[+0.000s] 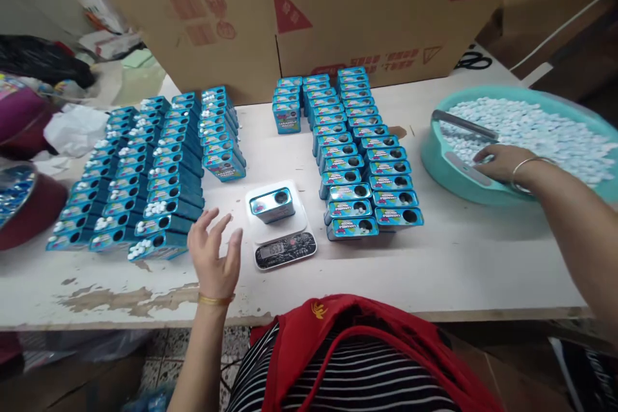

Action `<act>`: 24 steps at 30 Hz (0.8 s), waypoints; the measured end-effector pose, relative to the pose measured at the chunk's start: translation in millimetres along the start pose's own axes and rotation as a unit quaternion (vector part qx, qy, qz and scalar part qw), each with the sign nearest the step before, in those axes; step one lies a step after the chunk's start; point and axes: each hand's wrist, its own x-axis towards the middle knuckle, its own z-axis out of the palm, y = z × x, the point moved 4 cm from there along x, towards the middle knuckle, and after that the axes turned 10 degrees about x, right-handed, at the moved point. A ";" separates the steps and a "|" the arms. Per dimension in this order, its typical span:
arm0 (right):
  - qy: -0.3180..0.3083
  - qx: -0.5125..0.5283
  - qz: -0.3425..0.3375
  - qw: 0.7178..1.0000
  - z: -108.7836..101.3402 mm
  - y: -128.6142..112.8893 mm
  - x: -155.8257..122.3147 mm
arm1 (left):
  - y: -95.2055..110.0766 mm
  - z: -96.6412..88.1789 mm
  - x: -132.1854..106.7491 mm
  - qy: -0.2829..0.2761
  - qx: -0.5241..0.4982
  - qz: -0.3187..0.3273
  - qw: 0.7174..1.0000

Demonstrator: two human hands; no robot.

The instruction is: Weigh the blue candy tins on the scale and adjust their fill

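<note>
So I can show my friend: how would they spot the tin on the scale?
A big cardboard box backs a white table with two groups of blue tins. Between them sits a white scale. That tin stands alone on it; the others stand in rows.

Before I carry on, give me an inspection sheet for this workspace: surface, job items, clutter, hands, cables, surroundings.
Surface: white table, worn brown patches near the front edge.
Job's things: one blue tin on the scale; left tins, many with white pieces lying on top; right tins; teal basin of white pieces, with a grey tool.
Clutter: crumpled white sheet, dark red bowl at far left.
Hands: left hand open, beside the scale; right hand at the basin, grip unclear.
Cables: thin white line, probably a cable, back right.
Surroundings: large cardboard box behind the tins.
</note>
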 end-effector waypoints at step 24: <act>0.070 0.351 -0.051 0.932 -22.1 -15.2 -43.4 | -48.4 29.5 -112.0 -0.083 -0.014 -0.012 0.996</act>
